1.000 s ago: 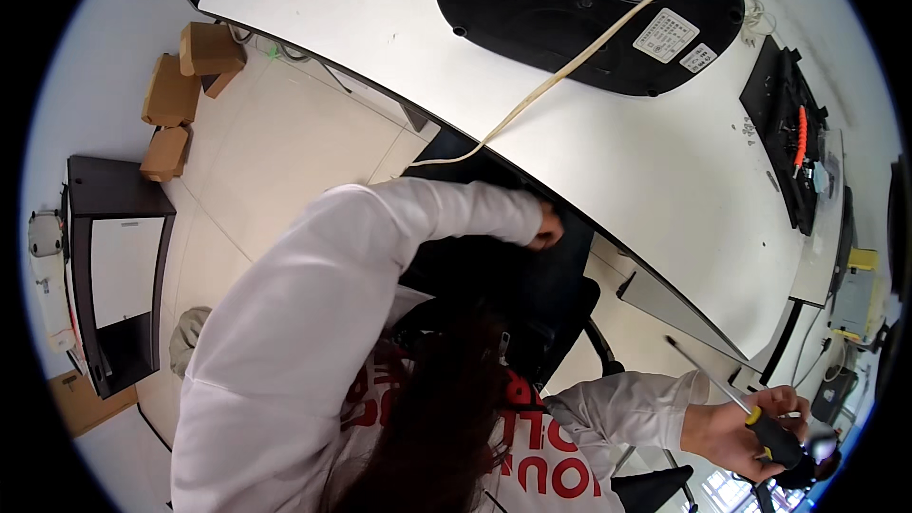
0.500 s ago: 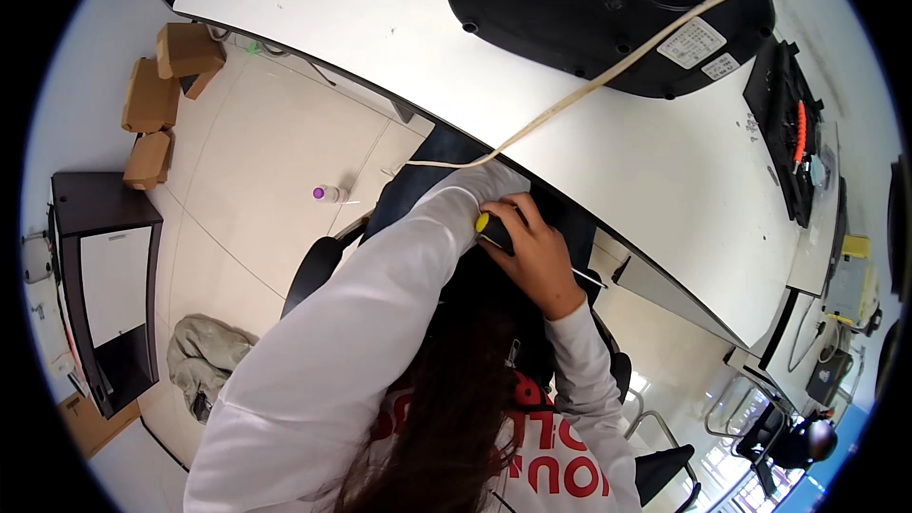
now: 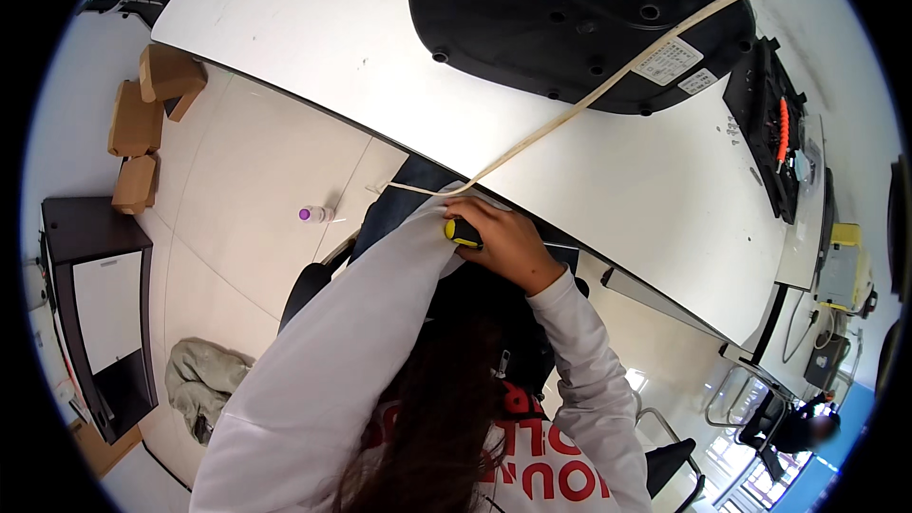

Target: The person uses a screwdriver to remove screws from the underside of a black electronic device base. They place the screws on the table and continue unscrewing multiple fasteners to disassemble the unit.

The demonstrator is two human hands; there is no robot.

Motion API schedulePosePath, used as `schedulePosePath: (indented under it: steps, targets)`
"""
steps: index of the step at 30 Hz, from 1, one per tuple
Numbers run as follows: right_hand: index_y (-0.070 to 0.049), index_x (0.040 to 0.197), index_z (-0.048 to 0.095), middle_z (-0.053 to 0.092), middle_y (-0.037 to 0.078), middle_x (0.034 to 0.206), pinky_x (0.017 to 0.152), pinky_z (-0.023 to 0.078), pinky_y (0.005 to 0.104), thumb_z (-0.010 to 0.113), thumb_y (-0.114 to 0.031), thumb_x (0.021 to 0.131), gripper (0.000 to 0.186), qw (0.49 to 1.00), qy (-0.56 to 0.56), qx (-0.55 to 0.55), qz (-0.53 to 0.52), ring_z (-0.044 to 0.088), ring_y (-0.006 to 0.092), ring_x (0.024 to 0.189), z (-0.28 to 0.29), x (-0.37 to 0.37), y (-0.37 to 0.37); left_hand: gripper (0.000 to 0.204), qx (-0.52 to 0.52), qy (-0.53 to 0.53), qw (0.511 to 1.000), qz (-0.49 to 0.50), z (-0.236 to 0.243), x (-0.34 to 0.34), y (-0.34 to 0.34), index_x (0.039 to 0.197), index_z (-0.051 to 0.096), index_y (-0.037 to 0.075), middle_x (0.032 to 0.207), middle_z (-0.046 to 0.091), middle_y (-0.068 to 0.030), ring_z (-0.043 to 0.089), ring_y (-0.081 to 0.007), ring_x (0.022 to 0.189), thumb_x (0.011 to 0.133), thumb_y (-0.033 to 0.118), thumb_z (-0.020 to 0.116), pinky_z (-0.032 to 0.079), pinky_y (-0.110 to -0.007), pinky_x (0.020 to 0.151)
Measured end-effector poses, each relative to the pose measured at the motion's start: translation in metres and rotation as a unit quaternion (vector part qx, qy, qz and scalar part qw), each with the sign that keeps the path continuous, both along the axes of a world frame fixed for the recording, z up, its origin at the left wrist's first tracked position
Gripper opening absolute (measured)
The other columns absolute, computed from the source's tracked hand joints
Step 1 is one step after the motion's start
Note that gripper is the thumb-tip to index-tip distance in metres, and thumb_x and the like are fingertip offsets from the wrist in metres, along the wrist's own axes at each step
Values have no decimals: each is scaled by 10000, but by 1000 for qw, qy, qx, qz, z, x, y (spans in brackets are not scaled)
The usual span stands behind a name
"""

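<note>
My right hand (image 3: 508,245) is closed around a screwdriver (image 3: 464,233) with a yellow-and-black handle; its shaft is hidden now. The fingers of that hand rest against the white sleeve of my left arm (image 3: 361,309). My left arm reaches to the table's near edge, and the hand at its end is hidden there. Beyond, a large black plastic base (image 3: 541,24) lies with its underside up on the white table (image 3: 313,47). A beige cord (image 3: 570,114) runs across it and hangs over the edge near my left sleeve.
At the table's right lie small screws (image 3: 732,130) and a black tool case (image 3: 768,133) with an orange-handled tool. Brown cardboard boxes (image 3: 135,119), a purple-capped bottle (image 3: 315,215), a grey cloth (image 3: 204,382) and a dark cabinet (image 3: 95,304) are on the left.
My right hand, with the screwdriver, has moved left and slightly down against the left sleeve. The shaft seen before is now out of sight. The whole view has shifted a little.
</note>
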State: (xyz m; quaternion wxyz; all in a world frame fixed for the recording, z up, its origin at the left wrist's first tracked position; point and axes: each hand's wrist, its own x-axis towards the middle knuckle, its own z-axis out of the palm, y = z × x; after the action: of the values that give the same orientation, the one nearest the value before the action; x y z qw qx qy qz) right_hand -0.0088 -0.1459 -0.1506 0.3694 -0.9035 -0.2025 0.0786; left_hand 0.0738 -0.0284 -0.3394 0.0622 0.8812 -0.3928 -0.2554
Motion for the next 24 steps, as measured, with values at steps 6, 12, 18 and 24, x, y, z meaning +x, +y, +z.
schedulePosePath:
  steps: [6,12,18,24]
  targets:
    - [-144,1131,534,544,38,1198,805,505,348,738,-105,661,514,997,-45,-54,-26,596,288,969,-17,1,-5,233,4,7,1000,14,2,-2,11,1023,560,102,913,618,-90,615,-256,848,806,187,577,489,-340,721]
    - [-169,1154,527,538,63,1180,796,506,370,735,-95,659,541,993,-65,-90,-40,595,293,952,-17,-2,-9,246,-2,28,999,23,20,-14,21,1031,552,95,908,613,-96,614,-265,853,802,181,576,489,-345,726]
    - [-169,1171,508,531,52,1162,670,528,346,727,-111,672,548,993,58,-104,21,633,263,804,54,-28,-5,258,-51,115,992,31,66,-63,40,1039,543,88,904,609,-101,613,-274,859,798,175,576,489,-350,732]
    - [-103,1094,567,618,51,999,635,524,280,738,-121,704,426,987,134,92,4,649,210,790,120,-50,-29,275,-216,284,933,42,228,-71,18,1034,538,69,884,596,-114,606,-287,840,777,153,584,486,-318,714]
